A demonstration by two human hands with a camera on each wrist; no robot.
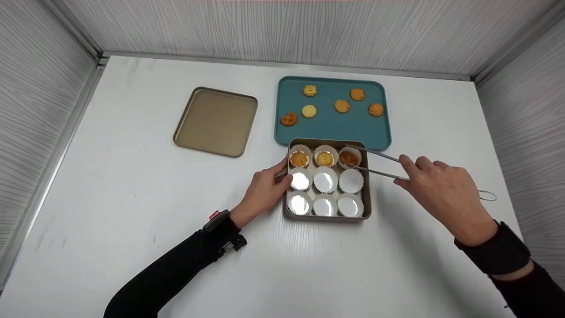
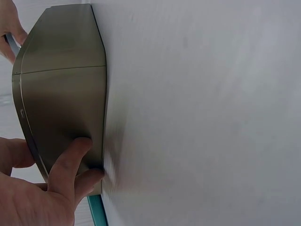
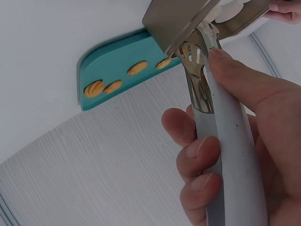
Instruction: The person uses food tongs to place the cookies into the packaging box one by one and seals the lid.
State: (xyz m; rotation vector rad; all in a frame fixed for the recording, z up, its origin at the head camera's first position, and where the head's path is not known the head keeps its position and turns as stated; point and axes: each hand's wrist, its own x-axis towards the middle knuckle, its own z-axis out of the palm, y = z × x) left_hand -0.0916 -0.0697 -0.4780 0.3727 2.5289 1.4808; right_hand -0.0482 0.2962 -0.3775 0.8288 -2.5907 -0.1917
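My right hand [image 1: 441, 190] grips metal tongs [image 1: 383, 173] with pale handles [image 3: 237, 155]. The tong arms stand apart, their tips at the tin's far right paper cup, where a glossy brown cookie [image 1: 348, 158] lies. With thumb at the rim and fingers against the outer wall, my left hand [image 1: 265, 189] holds the left side of the square tin [image 2: 61, 103]. Inside the tin, white paper cups [image 1: 325, 180] stand in rows. A star-shaped cookie [image 1: 299, 159] and a round yellow cookie [image 1: 325, 158] fill the other two far cups.
Behind the tin, and overlapped by it in the head view, a teal tray [image 1: 326, 130] carries several cookies, among them a pretzel-shaped one [image 1: 288, 119]. A flat gold-brown lid or tray [image 1: 216, 121] lies to the left. Grey wood-grain panels [image 1: 282, 31] border the white table.
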